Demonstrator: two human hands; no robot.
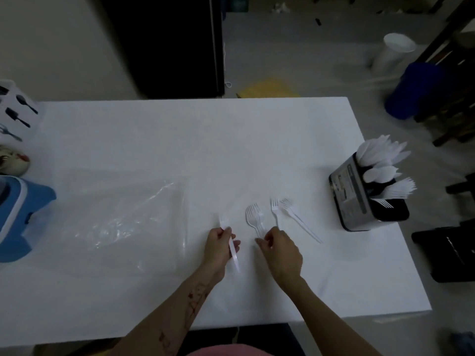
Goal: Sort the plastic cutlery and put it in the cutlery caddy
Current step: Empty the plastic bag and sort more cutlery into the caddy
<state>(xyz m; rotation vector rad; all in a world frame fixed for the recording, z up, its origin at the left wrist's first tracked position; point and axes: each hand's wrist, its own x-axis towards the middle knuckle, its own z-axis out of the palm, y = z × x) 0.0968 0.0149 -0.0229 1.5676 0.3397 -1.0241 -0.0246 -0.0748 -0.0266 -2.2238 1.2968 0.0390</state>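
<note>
On the white table point(180, 140), my left hand point(218, 247) grips a white plastic utensil point(234, 255) by its middle; its head is blurred and I cannot tell its type. My right hand point(279, 250) pinches the handles of a small bunch of white forks point(253, 218) lying on the table. Two more white forks point(295, 215) lie just right of that bunch, one's handle running under my right hand. The cutlery caddy point(354, 199) stands at the table's right edge, with white knives, spoons and forks standing in its compartments.
A clear plastic bag point(123, 222) lies flat left of my hands. A blue object point(18, 214) and a white box with cutlery pictures point(18, 111) sit at the left edge. On the floor beyond stand a blue bin point(421, 88) and a white bucket point(393, 52).
</note>
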